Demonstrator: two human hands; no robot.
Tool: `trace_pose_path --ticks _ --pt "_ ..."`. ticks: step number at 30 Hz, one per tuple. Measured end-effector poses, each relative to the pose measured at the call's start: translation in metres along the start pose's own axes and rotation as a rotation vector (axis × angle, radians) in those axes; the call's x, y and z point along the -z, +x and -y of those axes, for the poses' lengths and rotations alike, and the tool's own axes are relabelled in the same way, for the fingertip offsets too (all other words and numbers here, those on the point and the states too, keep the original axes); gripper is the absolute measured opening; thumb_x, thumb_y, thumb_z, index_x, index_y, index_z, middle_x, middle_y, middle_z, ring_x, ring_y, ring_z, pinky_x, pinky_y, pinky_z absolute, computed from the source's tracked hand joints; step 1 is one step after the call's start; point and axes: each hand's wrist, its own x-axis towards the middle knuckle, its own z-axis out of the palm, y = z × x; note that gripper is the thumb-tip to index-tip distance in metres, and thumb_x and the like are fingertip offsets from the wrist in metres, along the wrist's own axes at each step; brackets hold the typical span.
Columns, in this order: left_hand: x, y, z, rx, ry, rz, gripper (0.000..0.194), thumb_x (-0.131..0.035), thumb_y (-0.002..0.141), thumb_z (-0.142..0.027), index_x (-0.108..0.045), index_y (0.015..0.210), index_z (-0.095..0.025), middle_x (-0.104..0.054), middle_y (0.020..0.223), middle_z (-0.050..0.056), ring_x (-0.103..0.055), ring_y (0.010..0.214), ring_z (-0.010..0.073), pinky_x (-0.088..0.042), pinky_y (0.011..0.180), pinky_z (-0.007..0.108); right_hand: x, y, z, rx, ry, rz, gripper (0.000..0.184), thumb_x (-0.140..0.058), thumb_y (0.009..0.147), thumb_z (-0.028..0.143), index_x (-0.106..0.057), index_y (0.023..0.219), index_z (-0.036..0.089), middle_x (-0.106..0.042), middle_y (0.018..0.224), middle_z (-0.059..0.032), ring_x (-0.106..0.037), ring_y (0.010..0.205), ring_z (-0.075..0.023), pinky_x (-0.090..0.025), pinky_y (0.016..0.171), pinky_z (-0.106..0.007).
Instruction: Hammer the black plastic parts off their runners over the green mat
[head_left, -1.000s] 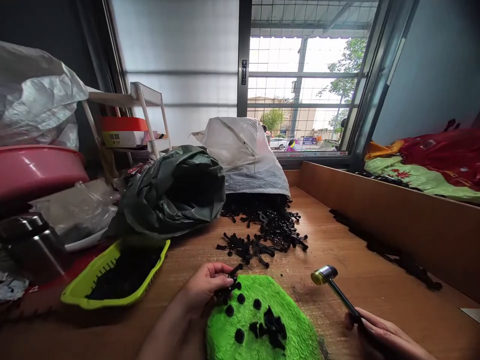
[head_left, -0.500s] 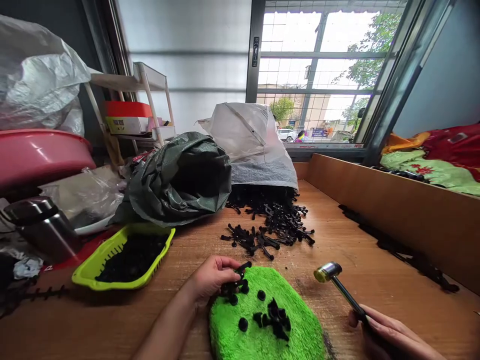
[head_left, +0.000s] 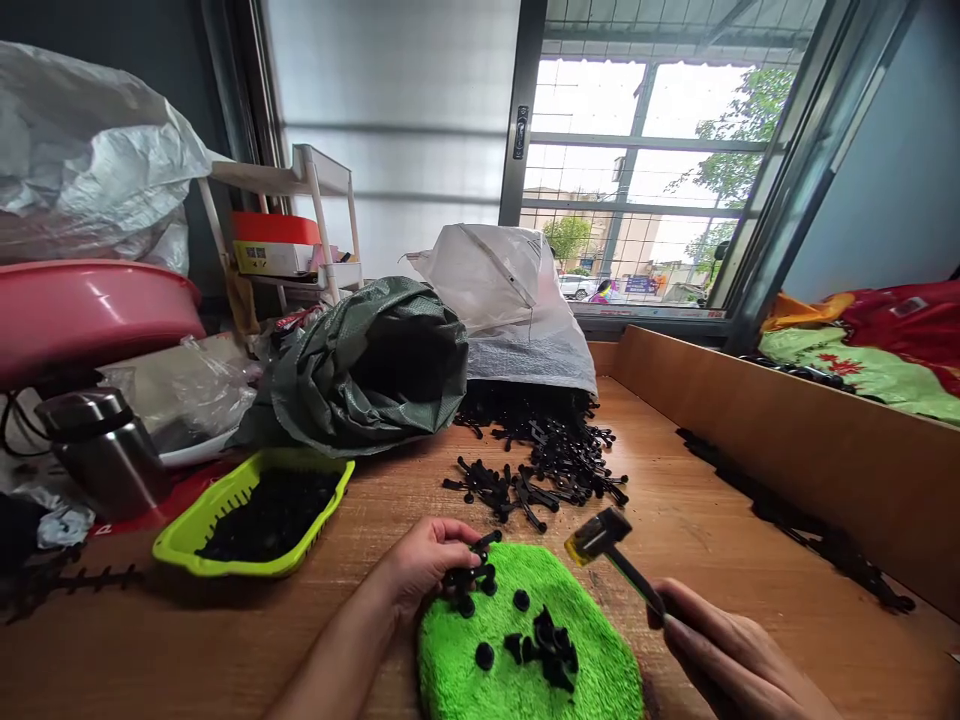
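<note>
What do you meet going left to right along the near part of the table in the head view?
Steel flask → yellow-green basket → left hand holding black plastic pieces → green pad → hammer → right hand.

Home workshop, bedding [head_left: 870, 340], parts sacks [head_left: 517, 300]

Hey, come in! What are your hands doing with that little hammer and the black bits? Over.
Left hand pinching black plastic piece on green pad. Right hand gripping hammer, raised above pad. Nothing between.

Bare table [head_left: 697, 520] right of pad [head_left: 525, 680] is open; black parts [head_left: 540, 470] block ahead, tray [head_left: 255, 510] left, wooden wall [head_left: 810, 450] far right.
</note>
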Motion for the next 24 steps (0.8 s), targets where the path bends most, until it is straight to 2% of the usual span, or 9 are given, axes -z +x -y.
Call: trace_pose_path --ticks 2,3,6,9,13,17,20,24 --pt "0.0 0.0 0.0 0.005 0.001 0.0 0.025 -0.065 0.049 -0.017 -0.062 0.073 -0.013 -0.063 0.059 -0.001 -0.048 0.044 0.0063 -0.023 0.04 0.017 -0.007 0.006 0.023 0.152 -0.149 0.146 0.046 -0.047 0.078 0.059 -0.063 0.097 0.021 -0.063 0.101 -0.009 -0.056 0.092 -0.0285 -0.048 0.066 -0.028" --pt "0.0 0.0 0.0 0.007 0.002 0.001 0.025 -0.065 0.049 -0.017 -0.062 0.073 -0.013 -0.063 0.059 -0.001 -0.048 0.044 0.0064 -0.023 0.04 0.017 -0.012 0.009 0.033 0.2 -0.16 0.183 0.045 -0.041 0.08 0.06 -0.063 0.089 0.022 -0.065 0.094 -0.0079 -0.058 0.084 -0.027 -0.047 0.062 -0.028" --pt "0.0 0.001 0.0 0.009 0.004 0.004 0.027 -0.066 0.048 -0.017 -0.063 0.074 -0.012 -0.063 0.057 -0.001 -0.048 0.043 0.0064 -0.024 0.04 0.018 -0.024 0.015 0.054 0.297 -0.188 0.292 0.039 -0.034 0.085 0.057 -0.054 0.075 0.025 -0.062 0.073 -0.0022 -0.057 0.068 -0.0222 -0.041 0.058 -0.028" --pt "-0.001 0.0 -0.001 0.01 0.001 -0.003 0.025 -0.065 0.048 -0.016 -0.063 0.073 -0.012 -0.061 0.054 -0.002 -0.047 0.042 0.0061 -0.024 0.04 0.018 -0.031 0.018 0.063 0.354 -0.236 0.35 0.032 -0.03 0.091 0.048 -0.046 0.075 0.025 -0.056 0.069 0.001 -0.053 0.064 -0.0195 -0.036 0.057 -0.027" --pt "-0.002 0.0 -0.001 0.003 0.002 -0.02 0.025 -0.065 0.047 -0.016 -0.063 0.072 -0.013 -0.06 0.052 -0.003 -0.046 0.041 0.0058 -0.026 0.04 0.018 -0.036 0.021 0.066 0.422 -0.301 0.345 0.027 -0.027 0.094 0.042 -0.038 0.075 0.025 -0.05 0.065 0.0029 -0.049 0.058 -0.0181 -0.031 0.053 -0.027" --pt "-0.004 0.0 -0.001 0.002 0.014 -0.045 0.026 -0.065 0.047 -0.015 -0.062 0.072 -0.013 -0.057 0.05 -0.005 -0.044 0.04 0.0059 -0.025 0.038 0.018 -0.045 0.02 0.063 0.508 -0.375 0.322 0.017 -0.024 0.094 0.031 -0.038 0.087 0.025 -0.053 0.072 0.0006 -0.052 0.061 -0.0198 -0.029 0.054 -0.029" --pt "-0.005 0.001 -0.001 -0.005 0.026 -0.058 0.025 -0.062 0.047 -0.014 -0.062 0.073 -0.012 -0.056 0.048 -0.005 -0.041 0.037 0.0049 -0.023 0.036 0.017 -0.049 0.017 0.059 0.545 -0.451 0.34 0.014 -0.027 0.092 0.026 -0.038 0.083 0.025 -0.052 0.065 0.0015 -0.05 0.052 -0.0198 -0.024 0.048 -0.029" --pt "-0.006 0.001 -0.001 -0.007 0.037 -0.079 0.022 -0.06 0.049 -0.013 -0.062 0.071 -0.013 -0.055 0.048 -0.005 -0.039 0.036 0.004 -0.021 0.034 0.017 -0.048 0.014 0.059 0.548 -0.449 0.262 0.02 -0.018 0.095 0.028 -0.034 0.084 0.025 -0.054 0.07 -0.0001 -0.053 0.06 -0.019 -0.03 0.053 -0.027"
